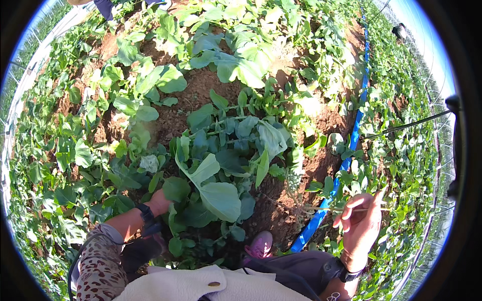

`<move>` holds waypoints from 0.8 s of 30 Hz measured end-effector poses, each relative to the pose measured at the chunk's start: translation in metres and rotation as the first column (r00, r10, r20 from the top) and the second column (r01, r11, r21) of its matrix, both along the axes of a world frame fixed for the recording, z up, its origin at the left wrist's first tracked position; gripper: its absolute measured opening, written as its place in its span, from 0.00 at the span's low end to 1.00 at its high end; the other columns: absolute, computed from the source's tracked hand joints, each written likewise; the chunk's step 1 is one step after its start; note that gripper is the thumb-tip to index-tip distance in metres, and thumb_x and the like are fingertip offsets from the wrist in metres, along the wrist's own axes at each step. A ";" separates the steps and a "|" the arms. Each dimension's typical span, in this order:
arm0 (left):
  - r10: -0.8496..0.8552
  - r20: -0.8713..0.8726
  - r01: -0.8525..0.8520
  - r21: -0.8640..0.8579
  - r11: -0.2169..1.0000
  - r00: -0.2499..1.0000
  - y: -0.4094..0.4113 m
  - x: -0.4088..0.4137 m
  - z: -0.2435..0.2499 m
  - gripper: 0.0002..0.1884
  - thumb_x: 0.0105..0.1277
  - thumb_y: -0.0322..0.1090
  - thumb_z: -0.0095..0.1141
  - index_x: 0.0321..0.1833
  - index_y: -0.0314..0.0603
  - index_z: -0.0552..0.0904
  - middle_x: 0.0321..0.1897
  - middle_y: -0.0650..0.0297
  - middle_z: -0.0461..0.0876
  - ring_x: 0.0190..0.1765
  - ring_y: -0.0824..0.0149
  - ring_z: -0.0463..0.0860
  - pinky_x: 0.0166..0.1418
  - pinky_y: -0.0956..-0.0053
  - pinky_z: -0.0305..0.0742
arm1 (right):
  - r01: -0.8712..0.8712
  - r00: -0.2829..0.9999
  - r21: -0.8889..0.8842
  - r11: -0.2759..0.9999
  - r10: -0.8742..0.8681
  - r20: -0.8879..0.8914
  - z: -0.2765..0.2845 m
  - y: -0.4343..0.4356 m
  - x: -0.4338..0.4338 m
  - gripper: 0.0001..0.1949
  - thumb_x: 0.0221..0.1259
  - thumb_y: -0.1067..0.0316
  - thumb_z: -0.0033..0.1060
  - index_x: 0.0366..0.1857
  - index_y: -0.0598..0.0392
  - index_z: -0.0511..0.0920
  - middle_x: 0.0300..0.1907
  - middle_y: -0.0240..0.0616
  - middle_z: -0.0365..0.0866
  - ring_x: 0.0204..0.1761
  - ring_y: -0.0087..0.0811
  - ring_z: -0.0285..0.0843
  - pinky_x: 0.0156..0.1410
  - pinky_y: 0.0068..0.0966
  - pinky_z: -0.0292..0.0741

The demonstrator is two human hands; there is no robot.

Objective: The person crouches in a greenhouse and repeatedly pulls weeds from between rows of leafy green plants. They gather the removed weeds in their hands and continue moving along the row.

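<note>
My left hand reaches in among broad, lobed green leaves at the base of a leafy plant. Leaves hide its fingers, so whether it grips a stem cannot be told. Out to the right, my right hand is raised above the foliage with its fingers curled around a thin, pale plant stalk. The stalk runs leftward across a blue flat hose to a wispy, dry-looking tuft over the brown soil.
A blue flat hose runs lengthwise on the right, beside a dense row of low green plants. Leafy plants and patches of bare soil lie ahead. Another person's dark sleeve shows at top left. My pink shoe rests on the soil.
</note>
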State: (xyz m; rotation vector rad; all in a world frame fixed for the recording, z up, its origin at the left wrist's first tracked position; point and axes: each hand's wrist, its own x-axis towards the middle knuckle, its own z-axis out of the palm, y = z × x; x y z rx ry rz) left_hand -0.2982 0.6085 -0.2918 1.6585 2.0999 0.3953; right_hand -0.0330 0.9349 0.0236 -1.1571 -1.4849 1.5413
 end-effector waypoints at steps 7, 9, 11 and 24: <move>0.281 0.212 -0.293 0.029 0.956 0.936 0.047 0.000 -0.073 0.15 0.64 0.39 0.49 0.51 0.42 0.78 0.50 0.53 0.78 0.53 0.50 0.75 0.56 0.62 0.70 | -0.022 1.000 -0.011 1.000 0.022 0.001 0.000 -0.002 -0.009 0.28 0.71 0.44 0.30 0.22 0.57 0.71 0.13 0.33 0.67 0.09 0.20 0.57 0.15 0.20 0.68; 0.316 0.255 -0.331 0.019 0.943 0.914 0.074 -0.001 -0.082 0.15 0.64 0.39 0.49 0.51 0.42 0.78 0.50 0.53 0.78 0.53 0.50 0.75 0.56 0.62 0.70 | 0.004 1.000 -0.010 1.000 -0.004 0.009 -0.005 0.002 -0.011 0.28 0.71 0.44 0.31 0.22 0.57 0.71 0.13 0.33 0.67 0.09 0.20 0.57 0.15 0.20 0.68; 0.348 0.287 -0.363 -0.001 0.932 0.893 0.106 -0.006 -0.085 0.15 0.64 0.39 0.49 0.51 0.42 0.78 0.49 0.53 0.78 0.52 0.50 0.75 0.56 0.62 0.70 | 0.024 1.000 -0.011 1.000 -0.024 0.016 -0.009 0.005 -0.012 0.28 0.71 0.44 0.31 0.21 0.57 0.71 0.13 0.34 0.67 0.08 0.21 0.57 0.15 0.21 0.67; 0.496 0.305 -0.490 -0.100 0.866 0.813 0.222 -0.048 -0.110 0.15 0.64 0.39 0.49 0.51 0.41 0.77 0.48 0.52 0.79 0.52 0.50 0.76 0.55 0.62 0.70 | 0.120 0.989 -0.040 0.992 -0.116 0.090 -0.028 0.015 -0.028 0.28 0.71 0.45 0.31 0.19 0.57 0.71 0.12 0.35 0.67 0.07 0.24 0.57 0.13 0.24 0.68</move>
